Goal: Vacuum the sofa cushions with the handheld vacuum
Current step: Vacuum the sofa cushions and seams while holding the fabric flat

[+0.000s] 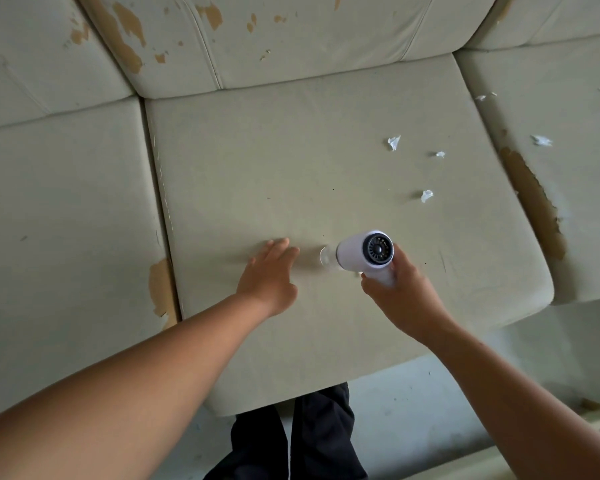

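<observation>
Beige sofa cushions (309,161) with tan peeled patches, white handheld vacuum (364,252), white scraps (394,142).

Bare forearms (174,358), dark trousers (319,438)

A pale, off-white sofa (326,161) fills most of the view, its covering worn and peeling. Tan patches of exposed backing show across the back cushions (274,39) near the top edge, most thickly toward the upper left. More bare tan spots sit along the seam at the left seat cushion's (66,216) right edge and down the left edge of the right seat cushion (561,126). Narrow dark gaps separate the three seat cushions. Below the sofa's front edge lies a light grey floor (413,410), smudged and speckled, with a paler strip at the bottom right corner. The light is soft and even, casting only faint shadows.
</observation>
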